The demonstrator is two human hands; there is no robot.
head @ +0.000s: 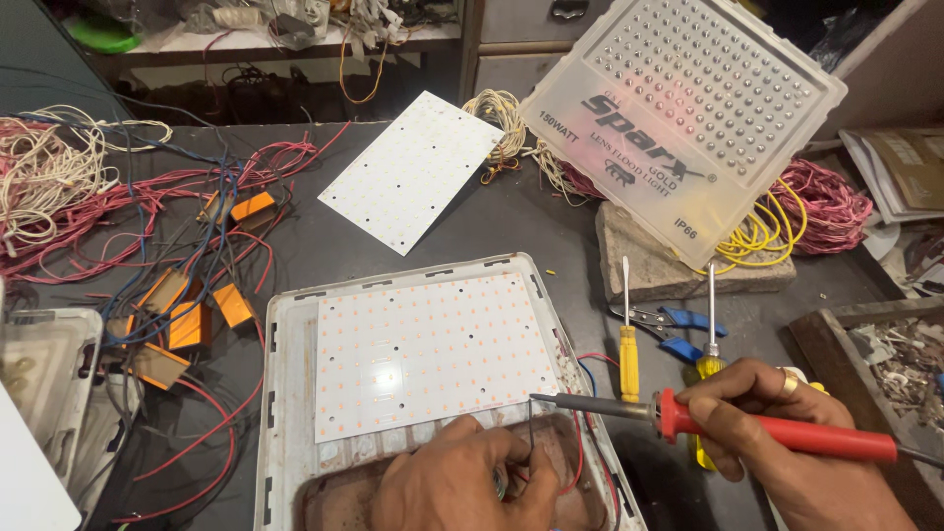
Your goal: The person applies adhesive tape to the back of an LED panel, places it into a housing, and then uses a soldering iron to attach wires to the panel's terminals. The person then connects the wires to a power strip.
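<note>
The right hand (747,413) is closed in a pen-style grip around the red handle of a soldering iron (688,413), with the metal tip pointing left toward the lower edge of the LED board (433,354). The left hand (462,487) is curled at the bottom of the view, fingertips pinching a thin dark wire (529,433) that stands upright just under the iron's tip; what else it may hold is hidden.

The LED board lies flat in the white floodlight housing (285,393) on the dark counter (511,226). Red and blue leads (588,362) run along the housing's right inner wall.

For a sound joint, as judged from this position:
- Keep the wire end steady against its pad; brace the left hand on the housing rim.
- Bring the tip onto wire and pad together, not onto the neighbouring LEDs.
- Keep the hot barrel clear of the red and blue lead insulation.

Two yellow-handled screwdrivers (627,354) and blue-handled pliers (678,329) lie just right of the housing. A spare LED board (413,167) and a clear lens cover (678,108) sit further back.
</note>
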